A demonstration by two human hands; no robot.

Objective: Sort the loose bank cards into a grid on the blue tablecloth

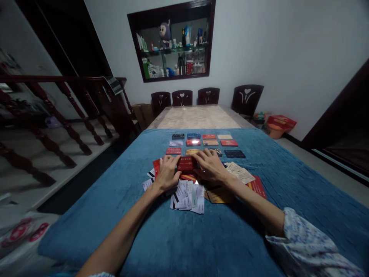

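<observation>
My left hand (167, 173) and my right hand (211, 165) grip a dark red card (186, 163) from its two sides, with fingers curled at its edges; whether it is one card or a stack I cannot tell. Loose cards spread beneath and around my hands. A fan of white cards (187, 196) with black stripes lies nearest me. Gold cards (220, 195) lie under my right wrist, beside cream cards (239, 172) and a red card (258, 186). Beyond my hands, several cards or small stacks lie in rows, including a red one (173, 151) and a black one (235, 154).
A blue cloth (138, 238) covers the near part of the table, and the bare tabletop (198, 116) shows past it. Dark chairs (182, 98) stand at the far end. A white plastic bag (25, 238) sits at the lower left, beside a wooden railing (69, 100).
</observation>
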